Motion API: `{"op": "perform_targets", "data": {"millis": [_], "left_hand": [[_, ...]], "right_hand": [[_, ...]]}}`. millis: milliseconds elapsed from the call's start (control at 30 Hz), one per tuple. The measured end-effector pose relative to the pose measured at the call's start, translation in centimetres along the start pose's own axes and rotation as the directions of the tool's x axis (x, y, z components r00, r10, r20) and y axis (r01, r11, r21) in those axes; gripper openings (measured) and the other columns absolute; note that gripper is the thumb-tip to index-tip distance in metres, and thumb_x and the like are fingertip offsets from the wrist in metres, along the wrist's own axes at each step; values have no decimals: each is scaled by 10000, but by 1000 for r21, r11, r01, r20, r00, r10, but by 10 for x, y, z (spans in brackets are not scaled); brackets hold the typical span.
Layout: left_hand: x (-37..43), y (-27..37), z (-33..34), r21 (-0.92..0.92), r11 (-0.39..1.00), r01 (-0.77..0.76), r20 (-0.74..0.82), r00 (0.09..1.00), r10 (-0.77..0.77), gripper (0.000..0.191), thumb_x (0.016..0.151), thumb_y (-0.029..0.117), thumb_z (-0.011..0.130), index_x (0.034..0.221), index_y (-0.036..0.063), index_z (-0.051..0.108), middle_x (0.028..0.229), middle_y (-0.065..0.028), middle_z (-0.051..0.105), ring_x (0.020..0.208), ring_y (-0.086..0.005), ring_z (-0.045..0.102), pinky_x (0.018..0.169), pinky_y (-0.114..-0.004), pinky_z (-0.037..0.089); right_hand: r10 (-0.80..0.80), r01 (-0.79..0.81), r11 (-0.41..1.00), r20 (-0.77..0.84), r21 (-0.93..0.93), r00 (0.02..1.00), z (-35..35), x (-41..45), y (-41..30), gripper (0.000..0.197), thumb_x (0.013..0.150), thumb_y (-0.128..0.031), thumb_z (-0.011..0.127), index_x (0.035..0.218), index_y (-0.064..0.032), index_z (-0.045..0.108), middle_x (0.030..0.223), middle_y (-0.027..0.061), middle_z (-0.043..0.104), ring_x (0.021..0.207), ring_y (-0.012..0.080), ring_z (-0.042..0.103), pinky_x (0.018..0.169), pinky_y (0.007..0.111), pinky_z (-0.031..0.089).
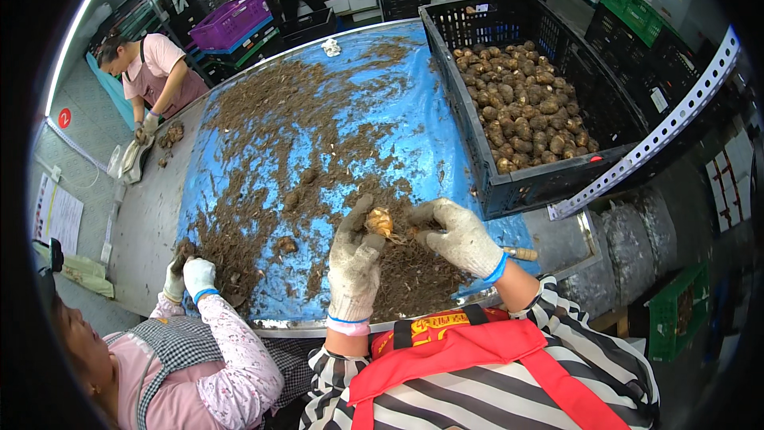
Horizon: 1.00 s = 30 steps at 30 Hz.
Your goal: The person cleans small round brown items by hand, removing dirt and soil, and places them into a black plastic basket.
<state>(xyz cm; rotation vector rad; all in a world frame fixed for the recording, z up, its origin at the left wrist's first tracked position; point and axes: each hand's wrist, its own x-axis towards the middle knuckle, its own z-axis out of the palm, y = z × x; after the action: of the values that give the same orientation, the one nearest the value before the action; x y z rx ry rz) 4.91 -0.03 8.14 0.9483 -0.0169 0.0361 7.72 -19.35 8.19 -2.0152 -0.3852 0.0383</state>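
Observation:
My left hand [356, 257], in a soiled white knit glove, grips a small root corm [380, 222] between thumb and fingers. The corm is pale orange-brown, with thin stringy roots hanging from its lower side. Close by on the right is my right hand [462, 237], also gloved, with curled fingers pointing towards those roots. Whether its fingertips pinch anything cannot be made out. Beneath both hands, dark soil and loose root fibres [412, 280] cover the blue plastic sheet [382, 146]. A wooden tool handle [520, 253] lies just past my right wrist.
A black plastic crate [489, 188] of brown taro-like corms [525, 101] stands at the right, by a perforated metal post [656, 131]. At my left, a co-worker's gloved hands [194, 278] hold a soil-covered lump. Another person [158, 74] works at the far left edge.

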Motion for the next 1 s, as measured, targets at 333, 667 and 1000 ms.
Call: {"op": "perform_targets", "data": {"millis": [333,667,1000], "left_hand": [[-4,1,-4,409,912,27,-15,1000,-22,644,816,188,783,1331,-88,511,1239,-169,620,1107,-219,616,951,-324,500],[-4,18,-13,448,885,125,51,985,-165,547,800,35,697,1300,-105,525,1183,-156,644,1084,-193,608,934,-324,502],[-4,5,-6,-64,988,137,123,984,-129,825,682,26,810,1410,-42,428,1346,-182,538,1183,-291,590,979,-385,522]], "right_hand": [[-333,319,927,-41,-198,942,2,22,-20,228,803,-65,649,1026,-36,688,994,149,678,903,324,661,792,395,535],[-134,158,978,168,-139,977,1,38,-22,143,855,-180,626,926,-61,660,906,159,670,877,367,646,765,447,520],[-176,239,911,207,-338,962,20,28,1,232,833,-65,612,1054,1,638,990,189,655,910,351,651,799,417,528]]}}
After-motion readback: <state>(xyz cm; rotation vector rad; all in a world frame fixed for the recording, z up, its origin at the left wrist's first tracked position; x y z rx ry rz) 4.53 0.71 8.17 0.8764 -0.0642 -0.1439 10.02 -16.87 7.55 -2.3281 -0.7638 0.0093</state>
